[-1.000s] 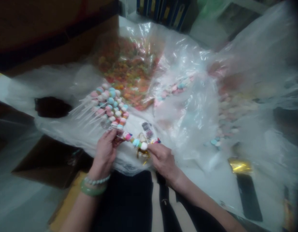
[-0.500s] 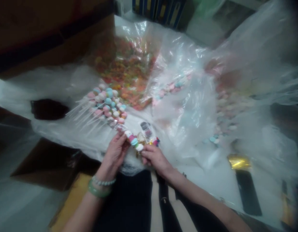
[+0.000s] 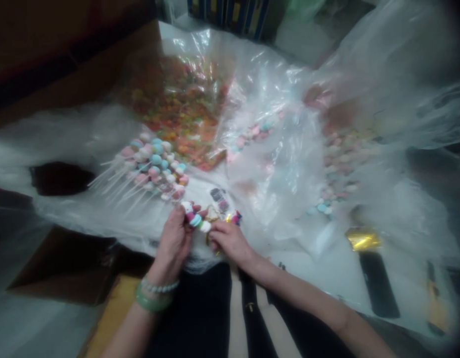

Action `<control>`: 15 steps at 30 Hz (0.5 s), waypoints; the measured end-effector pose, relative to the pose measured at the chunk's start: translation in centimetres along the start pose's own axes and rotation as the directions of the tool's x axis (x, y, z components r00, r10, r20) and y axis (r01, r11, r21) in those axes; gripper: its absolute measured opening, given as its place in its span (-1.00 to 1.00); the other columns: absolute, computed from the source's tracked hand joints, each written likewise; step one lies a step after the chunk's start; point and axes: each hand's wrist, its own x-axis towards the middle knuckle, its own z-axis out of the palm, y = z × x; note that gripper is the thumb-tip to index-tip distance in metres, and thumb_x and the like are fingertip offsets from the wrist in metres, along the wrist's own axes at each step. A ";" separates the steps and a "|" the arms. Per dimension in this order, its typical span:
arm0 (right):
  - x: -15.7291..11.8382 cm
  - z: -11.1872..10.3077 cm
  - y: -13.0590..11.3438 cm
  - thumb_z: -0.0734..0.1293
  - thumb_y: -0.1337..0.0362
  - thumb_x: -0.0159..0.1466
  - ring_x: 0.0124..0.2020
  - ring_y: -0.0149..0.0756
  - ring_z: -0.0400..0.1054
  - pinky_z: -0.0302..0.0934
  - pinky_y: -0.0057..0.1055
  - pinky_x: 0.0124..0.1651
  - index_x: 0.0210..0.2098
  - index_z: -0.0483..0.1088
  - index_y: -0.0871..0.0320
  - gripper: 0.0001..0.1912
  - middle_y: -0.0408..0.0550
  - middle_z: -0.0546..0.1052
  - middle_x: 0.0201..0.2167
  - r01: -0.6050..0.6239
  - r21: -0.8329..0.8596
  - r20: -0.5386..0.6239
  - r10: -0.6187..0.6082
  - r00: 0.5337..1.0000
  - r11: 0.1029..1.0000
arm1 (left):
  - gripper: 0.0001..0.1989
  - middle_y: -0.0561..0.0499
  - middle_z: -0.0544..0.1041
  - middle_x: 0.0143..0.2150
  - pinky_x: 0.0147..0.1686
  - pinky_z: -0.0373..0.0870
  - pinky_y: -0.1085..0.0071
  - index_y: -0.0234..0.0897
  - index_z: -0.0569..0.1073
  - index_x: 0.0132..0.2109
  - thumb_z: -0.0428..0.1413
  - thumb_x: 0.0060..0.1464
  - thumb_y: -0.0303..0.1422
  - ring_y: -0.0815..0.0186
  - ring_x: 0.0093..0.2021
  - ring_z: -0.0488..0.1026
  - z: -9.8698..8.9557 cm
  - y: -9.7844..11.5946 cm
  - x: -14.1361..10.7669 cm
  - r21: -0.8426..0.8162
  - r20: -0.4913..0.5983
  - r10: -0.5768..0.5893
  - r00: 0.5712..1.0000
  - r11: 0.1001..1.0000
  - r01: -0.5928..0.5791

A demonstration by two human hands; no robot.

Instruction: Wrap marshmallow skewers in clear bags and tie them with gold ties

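My left hand (image 3: 174,237) is closed round one end of a marshmallow skewer (image 3: 196,220) with white, pink, blue and green pieces. At its white lower-right end, my right hand (image 3: 228,241) pinches with thumb and fingers; blur hides what exactly lies between the fingertips. Gold ties (image 3: 212,215) lie just behind the skewer, close to the right fingers. Up and left of my left hand is a pile of marshmallow skewers (image 3: 155,166), their white sticks pointing down-left.
Behind the pile lies a clear bag of orange and green candies (image 3: 185,119). Clear plastic bags (image 3: 289,149) with pastel marshmallows (image 3: 337,174) spread to the right. A black phone-like slab (image 3: 379,283), a gold strip (image 3: 364,239) and a yellow cutter (image 3: 436,303) lie at right.
The view has shifted, so most things appear farther left. My left fingers now wrap higher round the skewer, with fingertips showing behind it. My right hand still pinches at its white end.
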 end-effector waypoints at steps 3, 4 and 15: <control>0.2 0.1 0.3 0.25 0.41 0.15 -0.55 -0.42 0.30 0.17 -0.49 -0.38 -0.51 0.41 0.13 -0.85 -0.24 0.42 -0.66 0.025 0.045 -0.053 -0.022 0.998 0.999 | -0.85 -0.08 0.62 -0.34 -0.23 0.60 0.30 -0.36 0.50 -0.25 0.08 0.27 -0.40 0.24 -0.35 0.62 0.5 0.2 -0.2 -0.042 -0.042 -0.027 0.999 0.999 0.025; 0.2 0.0 0.4 0.25 0.40 0.15 -0.56 -0.43 0.29 0.16 -0.50 -0.40 -0.48 0.43 0.13 -0.86 -0.24 0.42 -0.65 0.032 0.060 -0.063 -0.028 0.998 0.998 | -0.84 -0.08 0.62 -0.35 -0.23 0.60 0.31 -0.36 0.50 -0.25 0.06 0.28 -0.42 0.24 -0.34 0.62 0.5 0.4 -0.2 -0.062 -0.055 -0.050 0.997 0.997 0.047; 0.0 -0.8 -0.8 0.36 0.42 0.04 -0.36 -0.37 0.32 0.17 -0.43 -0.23 -0.51 0.42 0.13 -0.93 -0.20 0.45 -0.49 0.105 -0.027 0.055 -0.104 0.993 0.994 | -0.84 -0.06 0.64 -0.19 -0.10 0.58 0.27 -0.29 0.53 -0.11 0.23 0.13 -0.44 0.19 -0.18 0.63 -0.6 0.9 0.2 -0.109 0.089 0.033 0.995 0.994 -0.023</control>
